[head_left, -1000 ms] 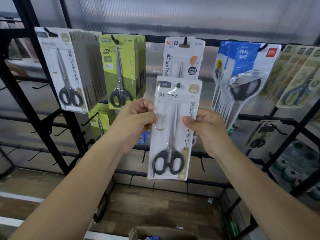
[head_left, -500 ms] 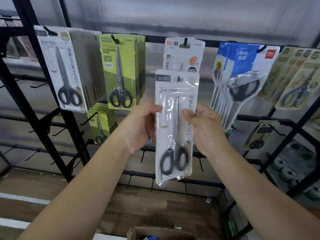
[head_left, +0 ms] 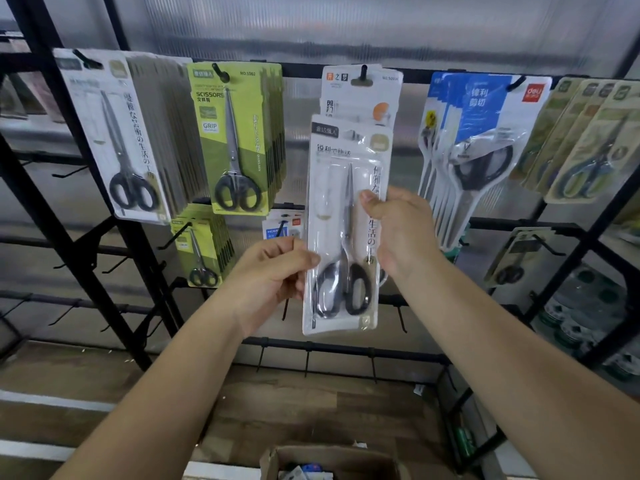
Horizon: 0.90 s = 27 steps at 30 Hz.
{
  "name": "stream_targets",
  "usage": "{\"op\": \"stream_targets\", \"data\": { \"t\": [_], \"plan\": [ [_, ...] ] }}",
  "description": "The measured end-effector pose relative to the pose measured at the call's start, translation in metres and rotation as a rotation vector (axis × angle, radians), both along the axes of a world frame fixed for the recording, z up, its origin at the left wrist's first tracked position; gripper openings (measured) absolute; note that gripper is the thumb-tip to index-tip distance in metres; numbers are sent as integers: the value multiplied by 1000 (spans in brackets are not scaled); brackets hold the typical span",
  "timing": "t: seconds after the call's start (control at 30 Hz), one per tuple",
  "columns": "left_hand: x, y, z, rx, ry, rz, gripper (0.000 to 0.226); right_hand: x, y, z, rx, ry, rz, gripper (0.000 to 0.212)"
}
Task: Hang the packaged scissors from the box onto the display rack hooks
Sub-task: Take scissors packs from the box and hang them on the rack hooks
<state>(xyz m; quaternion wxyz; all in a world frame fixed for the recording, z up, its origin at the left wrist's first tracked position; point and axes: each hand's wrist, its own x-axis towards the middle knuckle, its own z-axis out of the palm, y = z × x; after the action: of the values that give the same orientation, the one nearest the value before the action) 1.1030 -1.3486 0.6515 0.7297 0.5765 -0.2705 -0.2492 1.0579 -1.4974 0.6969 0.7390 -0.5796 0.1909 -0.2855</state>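
Both hands, left hand (head_left: pixel 273 271) and right hand (head_left: pixel 401 233), pinch the upright scissors pack (head_left: pixel 346 223) just below the hook (head_left: pixel 363 73).

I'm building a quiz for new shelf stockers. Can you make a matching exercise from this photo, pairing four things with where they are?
Things:
1. white pack of black-handled scissors
2. green pack marked SCISSORS
3. blue-and-white packs
4. brown cardboard box

Places:
A. on the floor below the rack
B. hanging right of centre
C. held in both hands
D. hanging left of centre

Pairs: 1-C, 2-D, 3-B, 4-A
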Motion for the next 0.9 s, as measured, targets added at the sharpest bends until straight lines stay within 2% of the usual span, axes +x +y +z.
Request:
{"op": "stream_targets", "data": {
  "t": [0.03, 0.13, 0.3, 0.4, 0.5, 0.57, 0.7, 0.8, 0.9],
  "plan": [
    [-1, 0, 0, 17, -21, 29, 31, 2, 1, 0, 17, 17, -10, 15],
    [-5, 0, 1, 42, -22, 75, 26, 5, 2, 2, 60, 58, -9, 11],
    [-3, 10, 1, -26, 29, -82, 22, 7, 1, 9, 41, 70, 8, 13],
    [-2, 15, 4, -28, 18, -95, 17, 10, 8, 13, 27, 74, 16, 4],
    [0, 16, 3, 20, -12, -24, 20, 12, 11, 15, 32, 98, -6, 32],
    [1, 16, 1, 53, -35, 9, 24, 13, 10, 14, 20, 120, -25, 41],
    [6, 25, -4, 8, -9, -106, 22, 16, 9, 19, 22, 114, -6, 16],
    [9, 33, -11, -56, 31, -216, 27, 18, 7, 23, 25, 72, -46, 14],
    [12, 36, -14, -5, -6, -68, 29, 17, 6, 21, -15, -20, -21, 7]
  ]
}}
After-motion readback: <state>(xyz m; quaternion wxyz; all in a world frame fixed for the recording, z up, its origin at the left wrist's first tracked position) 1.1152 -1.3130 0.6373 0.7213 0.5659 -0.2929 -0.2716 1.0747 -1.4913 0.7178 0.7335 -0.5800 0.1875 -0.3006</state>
